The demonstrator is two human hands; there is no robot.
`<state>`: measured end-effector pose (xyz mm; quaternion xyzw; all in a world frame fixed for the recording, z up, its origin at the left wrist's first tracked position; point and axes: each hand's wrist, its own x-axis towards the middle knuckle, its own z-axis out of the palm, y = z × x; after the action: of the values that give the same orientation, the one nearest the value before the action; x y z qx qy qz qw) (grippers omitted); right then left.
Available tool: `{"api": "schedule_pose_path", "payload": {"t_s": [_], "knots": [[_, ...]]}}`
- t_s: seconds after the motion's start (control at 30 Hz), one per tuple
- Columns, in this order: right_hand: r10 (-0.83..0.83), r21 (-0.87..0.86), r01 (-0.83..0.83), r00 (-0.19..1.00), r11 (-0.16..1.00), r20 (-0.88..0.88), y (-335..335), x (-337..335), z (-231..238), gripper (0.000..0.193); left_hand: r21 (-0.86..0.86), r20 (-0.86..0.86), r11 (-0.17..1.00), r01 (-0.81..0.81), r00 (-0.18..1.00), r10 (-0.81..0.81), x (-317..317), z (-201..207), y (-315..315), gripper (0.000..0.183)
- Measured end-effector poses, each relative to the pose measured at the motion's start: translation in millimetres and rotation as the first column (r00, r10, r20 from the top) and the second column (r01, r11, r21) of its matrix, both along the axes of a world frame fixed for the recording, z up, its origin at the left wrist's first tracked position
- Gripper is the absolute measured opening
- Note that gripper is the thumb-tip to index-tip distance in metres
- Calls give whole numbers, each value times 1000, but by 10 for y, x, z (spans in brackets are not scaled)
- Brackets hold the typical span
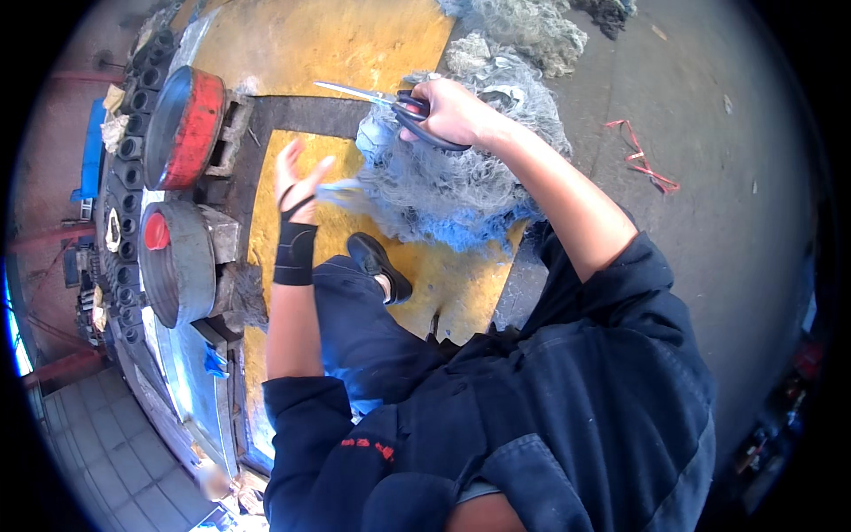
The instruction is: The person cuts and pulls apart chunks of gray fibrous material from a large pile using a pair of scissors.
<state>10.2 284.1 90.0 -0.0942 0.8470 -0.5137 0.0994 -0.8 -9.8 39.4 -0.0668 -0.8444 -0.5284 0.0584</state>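
A red-sided round drum (199, 124) at ten o'clock and a grey round tub (191, 288) at nine stand beyond the wide-spread left hand (301, 183). At twelve, the right hand (441, 111) grips black-handled steel scissors (411, 107) over a tangled grey-blue fibre heap (461, 182). A yellow floor panel (456, 279) edges grey floor (709, 293) toward three.

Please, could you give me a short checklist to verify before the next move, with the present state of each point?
1. Scissors in the right hand: ok, its fingers are around the black handles.
2. Left hand apart from the blades: ok, a gap shows between them.
3. Left hand's hold on the pale strand: cannot tell; its fingers are spread and contact is unclear.
4. Gloves worn: not ok, both hands are bare.
5. Black wrist support on the left wrist: ok.
6. Red strap apart from the tangled pile: ok.
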Motion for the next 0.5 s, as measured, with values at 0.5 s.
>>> {"api": "schedule_pose_path", "payload": {"t_s": [0.5], "knots": [[320, -324, -281, 944, 904, 74, -574, -309, -494, 37, 602, 495, 777, 183, 678, -543, -6, 128, 283, 16]]}}
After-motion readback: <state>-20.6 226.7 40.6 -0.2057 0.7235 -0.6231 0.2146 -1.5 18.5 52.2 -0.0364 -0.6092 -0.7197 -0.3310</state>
